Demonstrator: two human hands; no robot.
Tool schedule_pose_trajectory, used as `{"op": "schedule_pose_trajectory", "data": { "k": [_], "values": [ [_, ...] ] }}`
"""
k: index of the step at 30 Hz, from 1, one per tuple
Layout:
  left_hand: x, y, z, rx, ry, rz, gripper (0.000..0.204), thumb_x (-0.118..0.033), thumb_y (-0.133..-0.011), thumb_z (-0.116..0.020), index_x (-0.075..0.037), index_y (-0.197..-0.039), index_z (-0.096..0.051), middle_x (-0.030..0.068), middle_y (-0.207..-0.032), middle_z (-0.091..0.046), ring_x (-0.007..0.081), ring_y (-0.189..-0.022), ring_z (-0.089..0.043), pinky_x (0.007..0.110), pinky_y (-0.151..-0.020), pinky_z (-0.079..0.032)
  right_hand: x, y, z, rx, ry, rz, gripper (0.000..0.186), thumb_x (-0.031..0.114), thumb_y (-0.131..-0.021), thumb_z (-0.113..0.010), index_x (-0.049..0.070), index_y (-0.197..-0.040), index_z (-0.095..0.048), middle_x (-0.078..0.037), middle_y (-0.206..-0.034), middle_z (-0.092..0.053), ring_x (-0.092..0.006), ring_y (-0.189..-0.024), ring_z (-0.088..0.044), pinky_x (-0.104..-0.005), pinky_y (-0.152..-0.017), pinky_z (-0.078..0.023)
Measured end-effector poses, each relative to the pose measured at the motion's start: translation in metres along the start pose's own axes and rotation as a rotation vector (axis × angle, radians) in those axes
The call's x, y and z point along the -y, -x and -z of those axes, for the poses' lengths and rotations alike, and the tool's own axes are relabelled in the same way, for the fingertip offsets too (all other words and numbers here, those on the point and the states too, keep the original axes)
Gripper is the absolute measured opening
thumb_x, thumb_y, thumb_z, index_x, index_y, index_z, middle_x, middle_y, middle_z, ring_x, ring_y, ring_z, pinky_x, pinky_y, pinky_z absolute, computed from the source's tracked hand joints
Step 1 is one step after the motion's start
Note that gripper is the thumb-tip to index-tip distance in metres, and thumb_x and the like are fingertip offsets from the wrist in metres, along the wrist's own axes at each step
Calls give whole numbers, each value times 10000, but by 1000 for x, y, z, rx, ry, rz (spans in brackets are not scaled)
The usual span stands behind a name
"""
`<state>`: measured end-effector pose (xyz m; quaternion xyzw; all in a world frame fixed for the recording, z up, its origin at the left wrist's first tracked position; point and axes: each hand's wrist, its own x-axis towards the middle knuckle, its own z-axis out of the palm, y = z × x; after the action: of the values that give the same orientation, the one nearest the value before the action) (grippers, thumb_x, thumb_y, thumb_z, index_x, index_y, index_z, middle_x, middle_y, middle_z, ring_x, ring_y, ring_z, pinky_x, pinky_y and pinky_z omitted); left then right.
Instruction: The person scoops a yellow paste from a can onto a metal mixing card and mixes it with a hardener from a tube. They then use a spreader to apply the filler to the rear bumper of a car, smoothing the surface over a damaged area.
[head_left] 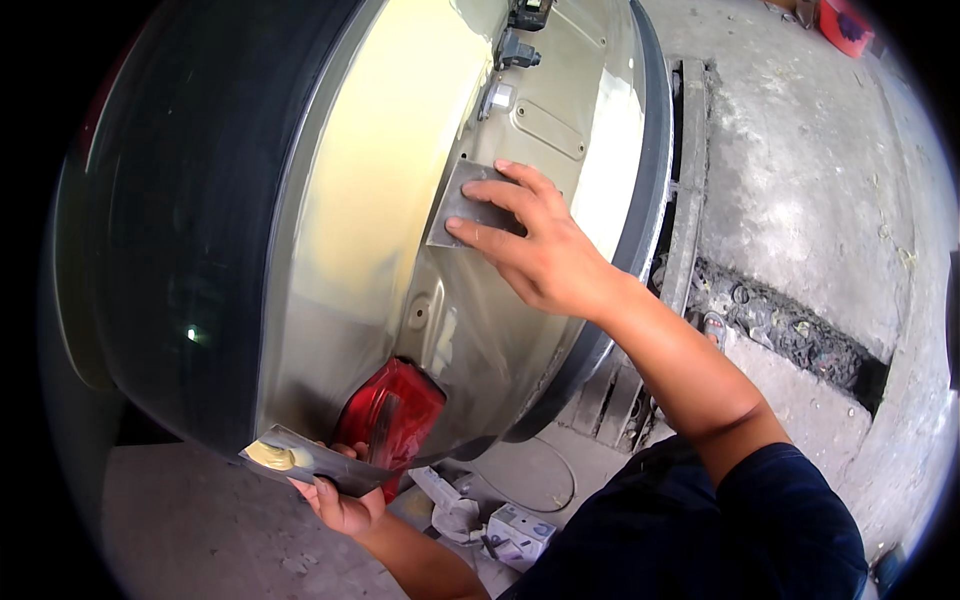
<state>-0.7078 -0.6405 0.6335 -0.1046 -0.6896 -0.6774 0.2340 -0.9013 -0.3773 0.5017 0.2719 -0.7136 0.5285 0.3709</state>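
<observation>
My right hand (pixel 550 245) grips a flat grey metal putty spreader (pixel 466 208), with its fingers laid over the plate. The spreader is against the bare panel of a car's rear end (pixel 500 300), beside a broad area of pale yellow filler (pixel 385 150). Low at the left, my left hand (pixel 345 510) holds a second flat metal plate (pixel 345 474). A dab of yellow putty (pixel 272 456) sits on that plate's left end. Just behind this hand is the car's red tail light (pixel 420 405).
Dark rear glass (pixel 190 240) fills the left side. A dark bumper edge (pixel 645 190) runs along the right. On the concrete floor lie a small printed box (pixel 520 535) and a thin cable (pixel 574 480). A rubble-filled trench (pixel 790 325) and a red basin (pixel 845 28) are further right.
</observation>
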Motion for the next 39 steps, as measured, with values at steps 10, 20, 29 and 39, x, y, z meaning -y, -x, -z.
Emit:
{"op": "schedule_pose_trajectory", "data": {
  "k": [10,20,29,39],
  "values": [
    [-3,0,-4,-10,-21,-5,514,-121,-870,-545,-41,-1341,-355,146,-1191,-539,273,-899,-604,466,-820,-526,6,1,-13,-32,-77,-1,454,-30,-727,-625,140,-1148,-655,-135,-1261,-469,-400,-1214,-384,-472,-1031,-355],
    [-3,1,-3,-12,-27,-2,506,-126,-871,-547,-28,-1330,-360,150,-1174,-546,273,-903,-611,456,-814,-533,24,17,-24,-42,-132,-21,497,-41,-696,-647,152,-1154,-655,-133,-1265,-471,-406,-1217,-380,-468,-1026,-360],
    [-3,0,3,68,-3,3,508,-107,-889,-509,-33,-1356,-325,156,-1216,-523,280,-953,-602,462,-866,-514,40,26,-33,16,-142,-67,551,-1,-677,-649,199,-1191,-624,-97,-1311,-436,-410,-1250,-342,-537,-1039,-321],
    [-2,1,-2,-18,-42,-11,529,-126,-869,-532,-14,-1349,-340,155,-1172,-550,270,-911,-623,445,-822,-544,52,25,-33,5,-128,-64,517,-19,-667,-658,179,-1145,-657,-120,-1268,-489,-416,-1216,-382,-491,-1004,-367]
  ]
}}
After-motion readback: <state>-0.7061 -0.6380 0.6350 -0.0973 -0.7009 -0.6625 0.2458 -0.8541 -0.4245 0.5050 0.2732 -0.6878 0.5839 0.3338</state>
